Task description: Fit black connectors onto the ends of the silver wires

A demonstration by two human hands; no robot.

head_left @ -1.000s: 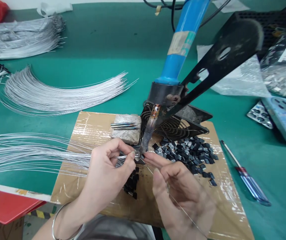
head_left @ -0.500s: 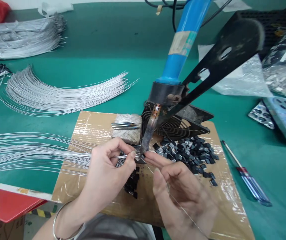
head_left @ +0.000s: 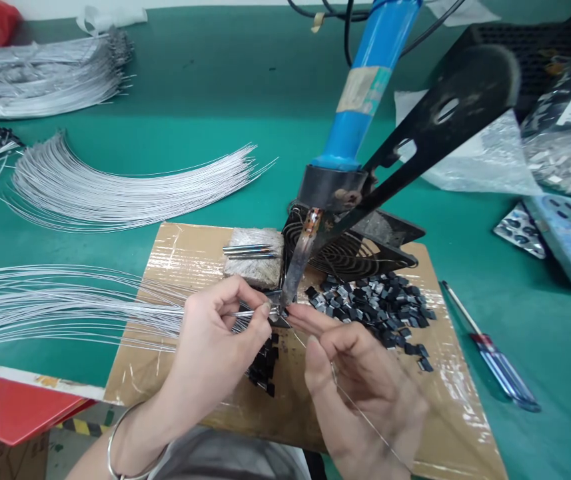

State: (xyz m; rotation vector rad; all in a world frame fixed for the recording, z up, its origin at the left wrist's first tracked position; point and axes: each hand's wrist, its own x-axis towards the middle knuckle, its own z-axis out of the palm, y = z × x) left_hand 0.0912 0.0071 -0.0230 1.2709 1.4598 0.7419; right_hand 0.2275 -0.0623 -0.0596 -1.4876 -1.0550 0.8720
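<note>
My left hand [head_left: 220, 343] pinches the end of a thin grey wire [head_left: 246, 313] between thumb and forefinger. Loose wires [head_left: 75, 308] spread out to the left behind that hand. A blue-handled soldering iron [head_left: 352, 127] is fixed in a black bracket, its dark tip [head_left: 295, 273] pointing down at the wire end. My right hand [head_left: 365, 393] is closed on a strand of solder wire [head_left: 368, 421], which runs up towards the tip. Its outstretched fingertips are at a small dark piece beside the tip. The exact joint is too small to make out.
Small black connector-like pieces [head_left: 380, 307] lie heaped on the taped cardboard [head_left: 455, 427], with more [head_left: 264, 367] below the tip. A round fan guard [head_left: 345, 250] stands behind. A screwdriver [head_left: 495, 360] and a phone [head_left: 570, 233] lie right; wire bundles [head_left: 125, 190] lie left.
The lower part of my right hand has shifted slightly left. My left hand, the wire and the soldering iron look practically unmoved.
</note>
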